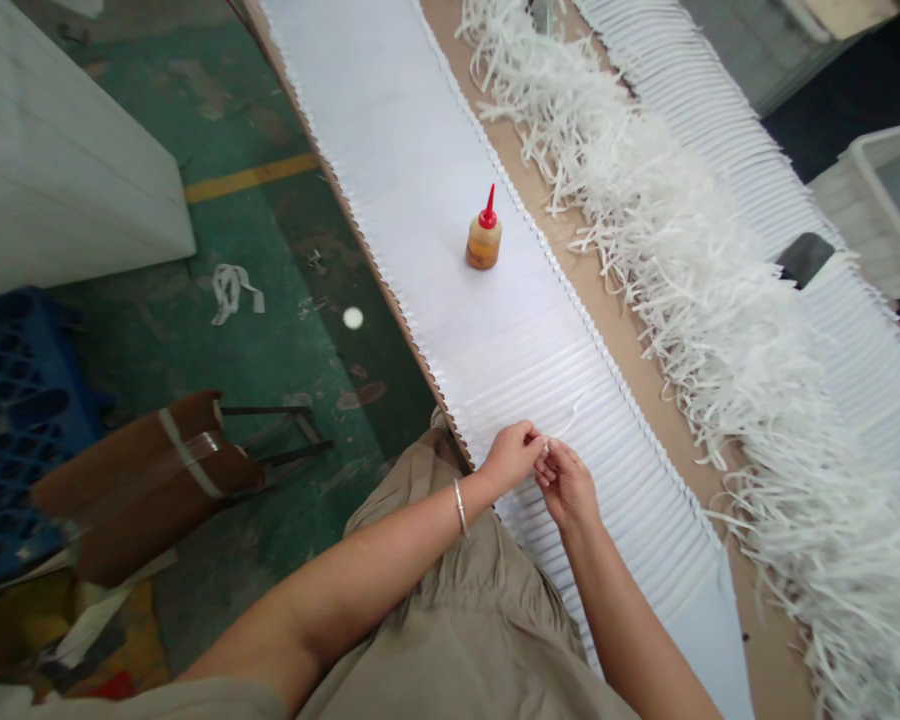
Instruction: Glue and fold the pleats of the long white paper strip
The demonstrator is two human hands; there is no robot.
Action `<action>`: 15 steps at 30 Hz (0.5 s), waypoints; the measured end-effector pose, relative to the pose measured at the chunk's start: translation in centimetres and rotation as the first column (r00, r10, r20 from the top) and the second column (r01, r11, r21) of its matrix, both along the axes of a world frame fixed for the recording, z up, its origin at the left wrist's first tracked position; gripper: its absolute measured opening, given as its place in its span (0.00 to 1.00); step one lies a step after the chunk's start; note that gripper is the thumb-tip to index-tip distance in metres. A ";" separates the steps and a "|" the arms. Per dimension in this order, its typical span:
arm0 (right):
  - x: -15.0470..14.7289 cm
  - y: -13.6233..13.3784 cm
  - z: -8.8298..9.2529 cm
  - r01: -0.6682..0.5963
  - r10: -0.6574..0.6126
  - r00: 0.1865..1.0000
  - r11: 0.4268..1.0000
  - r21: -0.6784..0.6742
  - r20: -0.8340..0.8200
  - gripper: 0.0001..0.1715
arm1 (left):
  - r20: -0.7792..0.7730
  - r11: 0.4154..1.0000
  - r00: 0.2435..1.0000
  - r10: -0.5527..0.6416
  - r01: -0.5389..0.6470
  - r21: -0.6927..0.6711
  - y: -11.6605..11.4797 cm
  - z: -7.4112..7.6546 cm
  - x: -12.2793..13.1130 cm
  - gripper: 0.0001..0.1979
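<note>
Above the table's near edge my left hand [511,456], with a bracelet at its wrist, is closed in a pinch. Its fingertips meet those of my right hand [571,486], also pinching. Between them is a bit of thin white cord [570,418], whose loose end seems to trail away over the table; its ends in my fingers are too small to make out. Beneath both hands lie white cords in close parallel rows [630,500] across a white sheet [390,130]. Farther up the sheet, a glue bottle [484,243] with amber liquid and a red pointed nozzle stands upright.
A long heap of white cords [690,230] runs along the brown tabletop [622,320]. More rows of cords [667,70] lie beyond it. A white crate [881,190] is at right. On the left are a brown-covered stool [142,490] and a blue plastic pallet [22,400].
</note>
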State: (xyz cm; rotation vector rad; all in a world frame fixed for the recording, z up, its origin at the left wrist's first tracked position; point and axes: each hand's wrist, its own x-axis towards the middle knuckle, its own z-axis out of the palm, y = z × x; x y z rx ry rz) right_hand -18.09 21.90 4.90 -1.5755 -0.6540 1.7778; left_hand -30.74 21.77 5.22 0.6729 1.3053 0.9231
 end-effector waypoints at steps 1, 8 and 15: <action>-0.7 -0.6 0.0 0.010 -0.010 1.000 1.000 0.003 -0.012 0.25 | -0.022 1.000 1.000 0.001 -0.001 -0.015 -0.3 0.2 -0.4 0.10; -2.4 -2.2 -0.5 -0.073 0.063 0.986 0.995 0.062 0.157 0.29 | -0.069 0.995 0.993 -0.090 0.088 -0.039 -2.2 1.5 -3.9 0.07; 5.8 1.0 1.7 -0.413 0.329 0.713 0.911 -0.009 0.619 0.30 | -0.192 0.981 0.964 -0.183 0.166 -0.102 -3.0 -0.7 -9.5 0.05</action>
